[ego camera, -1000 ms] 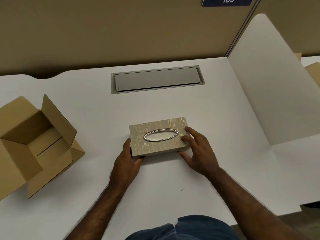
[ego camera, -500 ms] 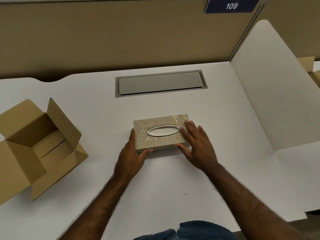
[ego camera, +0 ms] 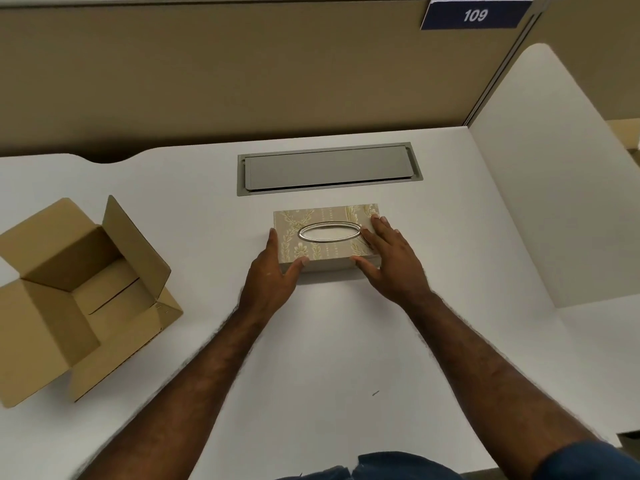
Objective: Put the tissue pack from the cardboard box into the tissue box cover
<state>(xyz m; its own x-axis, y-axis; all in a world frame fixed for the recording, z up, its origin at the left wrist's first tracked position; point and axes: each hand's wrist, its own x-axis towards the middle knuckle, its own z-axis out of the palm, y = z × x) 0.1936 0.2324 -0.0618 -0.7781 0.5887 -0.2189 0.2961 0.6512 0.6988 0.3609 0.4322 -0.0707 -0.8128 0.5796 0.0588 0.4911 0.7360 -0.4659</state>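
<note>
The tissue box cover (ego camera: 327, 237), beige with a pale floral pattern and a silver oval ring around its top slot, lies flat on the white desk (ego camera: 311, 358), just in front of the grey cable hatch (ego camera: 329, 169) set into the desktop. Pale material shows through the oval, but whether that is the tissue pack cannot be made out; no tissue pack shows anywhere else.

The left hand (ego camera: 273, 278) lies against the cover's left end, fingers extended along that side and the thumb bent over the near top edge. The right hand (ego camera: 389, 263) rests on the cover's right part, fingers spread flat across the top and the thumb pressed against the near side wall. Both hands touch the cover with flat fingers rather than closing around it. The right hand hides the cover's right near corner, and the left hand hides its left near corner.

Well apart to the left, the cardboard box (ego camera: 79, 296) sits with its flaps open; its visible floor is bare, and its left part is cut off by the picture's edge. A white divider panel (ego camera: 554, 202) stands at the desk's right. A blue sign reading 109 (ego camera: 474, 15) hangs on the tan partition behind.
</note>
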